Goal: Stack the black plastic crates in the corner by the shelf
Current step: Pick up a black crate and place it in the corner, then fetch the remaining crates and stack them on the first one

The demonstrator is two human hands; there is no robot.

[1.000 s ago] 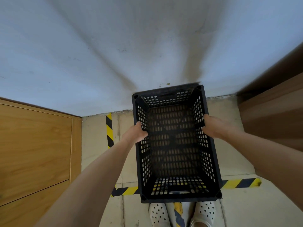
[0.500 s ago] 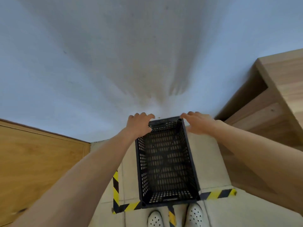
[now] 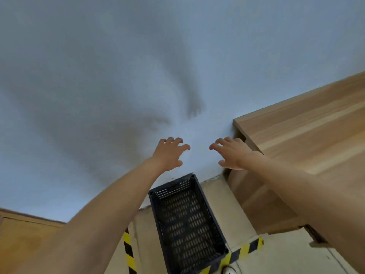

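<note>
A black perforated plastic crate (image 3: 187, 224) stands on the floor, its far end against the pale wall, just left of the wooden shelf unit (image 3: 308, 147). The crate is empty inside. My left hand (image 3: 169, 153) hovers well above the crate's far end, fingers spread and curled, holding nothing. My right hand (image 3: 231, 153) is raised at the same height, fingers apart, close to the shelf's front corner. Neither hand touches the crate.
Yellow-and-black hazard tape (image 3: 128, 252) runs along the floor left of the crate and across its near end (image 3: 245, 250). A wooden cabinet (image 3: 17, 240) stands at the lower left. The pale wall (image 3: 118, 76) fills the upper view.
The crate went down onto the floor by the wall and both hands let go of it, then rose above it. The view tilted upward.
</note>
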